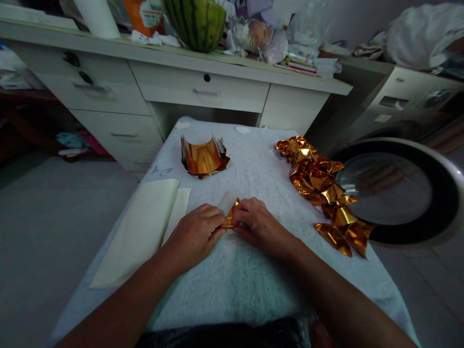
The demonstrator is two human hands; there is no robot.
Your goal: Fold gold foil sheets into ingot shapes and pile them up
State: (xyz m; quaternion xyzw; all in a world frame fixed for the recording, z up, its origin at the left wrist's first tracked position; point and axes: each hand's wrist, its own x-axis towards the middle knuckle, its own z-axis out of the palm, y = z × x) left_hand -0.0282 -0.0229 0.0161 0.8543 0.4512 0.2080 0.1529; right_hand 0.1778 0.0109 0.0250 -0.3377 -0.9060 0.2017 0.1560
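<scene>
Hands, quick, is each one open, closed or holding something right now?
Left hand: closed, fingertips pinching the left side of the small gold foil piece.
Right hand: closed, pinching the right side of that same piece.

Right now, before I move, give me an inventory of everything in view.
Cloth-covered table: one, pale blue, centre
Foil piece: one, gold, between the hands
Strip: one, whitish, beside the foil piece
Curved foil stack: one, gold, table's far left
Folded foils: several, overlapping, gold, table's right
Paper: a few sheets, cream, table's left
Desk: one, white, behind
Watermelon: one, cut, green, on desk
Packet: one, orange, left of watermelon
Washing machine: one, grey, right, door open
Other clutter: uncountable, mixed, desk and edges
Left hand: one, bare, fingers on foil piece
Right hand: one, bare, fingers on foil piece
</scene>
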